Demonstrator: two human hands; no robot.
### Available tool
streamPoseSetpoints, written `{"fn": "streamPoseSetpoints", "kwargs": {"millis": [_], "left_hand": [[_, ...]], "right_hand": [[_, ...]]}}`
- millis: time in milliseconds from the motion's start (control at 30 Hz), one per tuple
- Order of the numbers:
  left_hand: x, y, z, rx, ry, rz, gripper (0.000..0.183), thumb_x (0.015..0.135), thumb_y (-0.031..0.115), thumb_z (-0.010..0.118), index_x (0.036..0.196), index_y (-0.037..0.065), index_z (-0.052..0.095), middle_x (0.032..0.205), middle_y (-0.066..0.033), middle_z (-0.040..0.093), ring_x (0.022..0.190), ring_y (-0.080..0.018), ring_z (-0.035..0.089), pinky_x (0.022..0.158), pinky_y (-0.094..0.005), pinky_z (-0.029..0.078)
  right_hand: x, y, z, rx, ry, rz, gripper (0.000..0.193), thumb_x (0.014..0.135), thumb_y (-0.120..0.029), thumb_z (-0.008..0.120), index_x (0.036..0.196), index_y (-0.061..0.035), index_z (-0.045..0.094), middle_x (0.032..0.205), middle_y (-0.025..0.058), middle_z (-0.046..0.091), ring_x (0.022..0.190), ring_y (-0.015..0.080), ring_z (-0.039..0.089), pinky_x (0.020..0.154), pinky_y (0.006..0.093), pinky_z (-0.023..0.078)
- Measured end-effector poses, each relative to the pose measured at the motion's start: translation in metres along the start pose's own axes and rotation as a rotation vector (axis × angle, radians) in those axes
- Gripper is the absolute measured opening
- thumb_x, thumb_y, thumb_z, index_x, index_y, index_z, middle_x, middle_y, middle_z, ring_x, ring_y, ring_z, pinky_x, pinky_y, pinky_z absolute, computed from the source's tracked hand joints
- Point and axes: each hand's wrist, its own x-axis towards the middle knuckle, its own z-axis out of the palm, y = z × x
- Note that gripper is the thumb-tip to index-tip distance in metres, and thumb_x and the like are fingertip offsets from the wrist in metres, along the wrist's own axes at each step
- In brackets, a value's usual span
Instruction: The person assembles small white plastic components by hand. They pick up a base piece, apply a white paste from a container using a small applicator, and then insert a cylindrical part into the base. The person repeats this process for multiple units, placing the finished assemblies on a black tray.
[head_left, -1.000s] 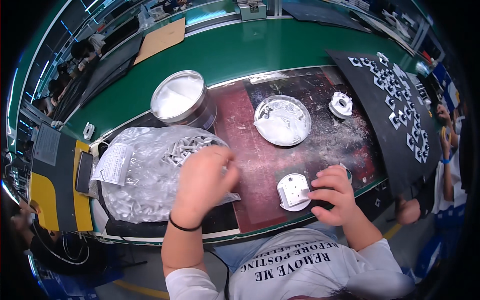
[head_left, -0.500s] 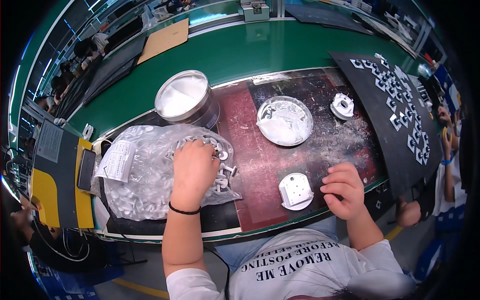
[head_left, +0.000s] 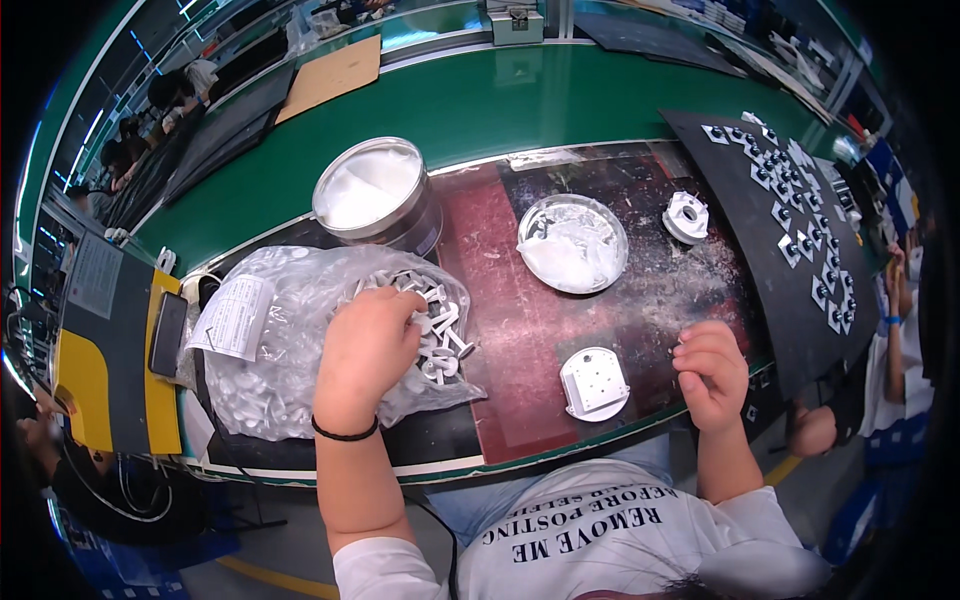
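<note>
A clear plastic bag of small white mushroom-shaped plastic pieces lies open toward the right. My left hand reaches over its mouth, fingers curled down among the pieces; the fingertips are partly hidden, so what they grip cannot be made out. Above the front table edge hovers my right hand, loosely bent, with its thumb and fingers apart and nothing visible in them. Left of it lies a round white plate with a raised block and small holes.
Behind the bag stands a metal tin with white film inside. A round metal lid holds crumpled film. Farther right sit a white fixture and a black board with several small parts. A yellow-and-grey machine and a phone are left.
My left hand has shifted slightly left and nearer to me, uncovering more white pieces. My right hand has moved a little to the right, away from the round plate.
</note>
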Motion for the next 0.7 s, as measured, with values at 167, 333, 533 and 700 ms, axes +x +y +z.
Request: {"fn": "streamPoseSetpoints", "kwargs": {"millis": [167, 333, 533, 700], "left_hand": [[0.001, -0.006, 0.004, -0.034, -0.029, -0.021, 0.012, 0.072, 0.011, 0.063, 0.083, 0.006, 0.066, 0.078, -0.0113, 0.063, 0.078, -0.0303, 0.059, 0.070, -0.0390, 0.047], [0.004, 0.007, 0.004, 0.119, -0.067, -0.031, 0.009, 0.073, 0.010, 0.063, 0.080, 0.005, 0.066, 0.078, -0.0108, 0.064, 0.081, -0.0289, 0.060, 0.072, -0.0381, 0.046], [0.004, 0.005, -0.008, -0.316, 0.217, 0.008, 0.003, 0.079, 0.008, 0.063, 0.080, 0.005, 0.063, 0.073, -0.0082, 0.062, 0.074, -0.0213, 0.058, 0.073, -0.0337, 0.045], [0.009, 0.031, 0.005, -1.281, 0.005, -0.057, 0.009, 0.090, 0.010, 0.058, 0.092, 0.002, 0.055, 0.087, -0.0037, 0.058, 0.078, -0.0103, 0.054, 0.069, -0.0245, 0.043]], "right_hand": [[0.000, 0.001, -0.001, -0.002, 0.019, -0.007, 0.010, 0.071, -0.007, 0.064, 0.080, -0.0026, 0.064, 0.084, 0.0095, 0.063, 0.081, 0.0280, 0.058, 0.075, 0.0380, 0.047], [0.003, -0.001, 0.000, -0.007, 0.016, -0.033, 0.009, 0.071, -0.007, 0.064, 0.080, -0.0027, 0.064, 0.083, 0.0092, 0.062, 0.079, 0.0274, 0.058, 0.074, 0.0375, 0.047], [0.010, -0.002, -0.009, 0.011, 0.006, -0.060, 0.011, 0.072, -0.007, 0.064, 0.082, -0.0032, 0.064, 0.084, 0.0093, 0.062, 0.082, 0.0280, 0.057, 0.076, 0.0380, 0.047], [0.038, -0.004, 0.009, 0.006, -0.033, -0.181, 0.022, 0.071, -0.007, 0.067, 0.092, -0.0049, 0.063, 0.094, 0.0090, 0.064, 0.091, 0.0304, 0.059, 0.078, 0.0394, 0.046]]}}
